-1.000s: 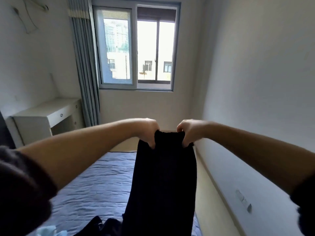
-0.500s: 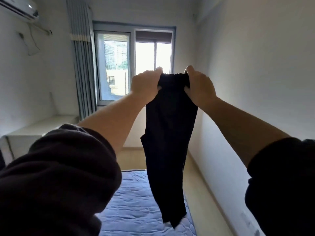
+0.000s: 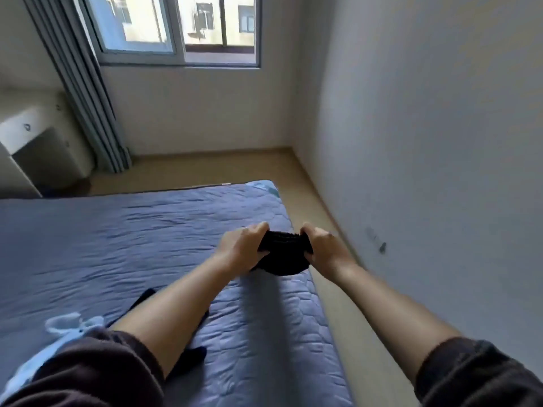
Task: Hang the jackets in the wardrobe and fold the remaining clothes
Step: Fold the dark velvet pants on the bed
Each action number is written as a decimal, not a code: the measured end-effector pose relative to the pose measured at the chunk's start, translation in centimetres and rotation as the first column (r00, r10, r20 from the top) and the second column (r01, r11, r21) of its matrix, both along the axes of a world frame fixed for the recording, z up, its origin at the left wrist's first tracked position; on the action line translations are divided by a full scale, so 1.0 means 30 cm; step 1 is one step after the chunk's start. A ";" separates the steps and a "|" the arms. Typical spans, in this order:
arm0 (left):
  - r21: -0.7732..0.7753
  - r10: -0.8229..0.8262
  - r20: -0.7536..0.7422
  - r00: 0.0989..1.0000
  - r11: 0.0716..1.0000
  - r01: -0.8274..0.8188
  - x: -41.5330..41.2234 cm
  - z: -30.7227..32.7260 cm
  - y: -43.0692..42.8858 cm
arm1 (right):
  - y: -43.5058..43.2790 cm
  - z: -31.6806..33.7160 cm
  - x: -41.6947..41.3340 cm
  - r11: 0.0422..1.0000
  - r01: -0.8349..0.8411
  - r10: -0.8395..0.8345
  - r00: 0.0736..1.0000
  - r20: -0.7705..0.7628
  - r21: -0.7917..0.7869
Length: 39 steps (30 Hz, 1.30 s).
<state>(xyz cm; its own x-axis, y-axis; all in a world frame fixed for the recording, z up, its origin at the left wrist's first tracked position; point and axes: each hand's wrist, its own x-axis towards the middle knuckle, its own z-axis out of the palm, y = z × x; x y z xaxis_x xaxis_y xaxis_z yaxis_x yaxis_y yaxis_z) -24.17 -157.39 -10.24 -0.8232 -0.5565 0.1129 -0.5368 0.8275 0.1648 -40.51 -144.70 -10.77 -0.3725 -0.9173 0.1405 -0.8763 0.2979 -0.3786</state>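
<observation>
Both hands are stretched out over the far right part of the bed [image 3: 123, 248], which has a blue quilted cover. The left hand [image 3: 242, 248] and the right hand [image 3: 324, 248] each grip one end of a bunched black garment [image 3: 283, 255]. The fingers of both are curled tightly into the cloth, with the thumbs on top. The garment is held between the two fists, above the cover near the right edge of the mattress. A dim, blurred band runs from under it toward the near edge; whether that is hanging cloth or shadow cannot be told.

The left forearm crosses over more dark clothes [image 3: 192, 357] that lie on the bed near the person and hides most of them. Only a dark end shows on each side of the arm. A white and pale blue piece of clothing [image 3: 69, 322] lies at the near left, partly covered by the dark left sleeve [image 3: 88, 376]. The right sleeve [image 3: 476, 377] fills the near right corner.

A strip of tan floor [image 3: 346, 327] runs between the mattress and the white wall [image 3: 426, 142] on the right, which carries a small socket [image 3: 382, 247]. Beyond the bed are a window [image 3: 182, 27], a grey curtain [image 3: 83, 92] hanging to the floor at its left, and a white desk [image 3: 26, 133] at the far left.
</observation>
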 end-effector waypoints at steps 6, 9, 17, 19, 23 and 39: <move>0.208 0.045 0.174 0.984 0.975 -0.081 0.230 -0.467 0.354 | 0.326 -0.475 0.199 0.963 -0.082 0.044 0.988 0.151 0.258; 0.288 0.036 0.232 0.972 0.952 -0.104 0.337 -0.612 0.548 | 0.514 -0.605 0.285 0.930 -0.150 0.088 0.977 0.193 0.337; 0.504 -0.103 0.365 0.925 0.858 -0.103 0.512 -0.755 0.943 | 0.924 -0.723 0.405 0.820 -0.323 0.136 0.912 0.387 0.473; 0.580 -0.107 0.345 0.933 0.805 -0.122 0.521 -0.733 0.952 | 0.939 -0.705 0.389 0.814 -0.344 0.116 0.886 0.450 0.468; 0.678 -0.084 0.291 0.953 0.721 -0.143 0.508 -0.729 0.902 | 0.891 -0.687 0.342 0.801 -0.357 0.047 0.838 0.544 0.480; 0.916 0.501 0.036 0.865 0.329 -0.229 0.121 -1.042 0.142 | 0.114 -1.031 -0.015 0.935 0.075 -0.353 0.306 0.884 0.347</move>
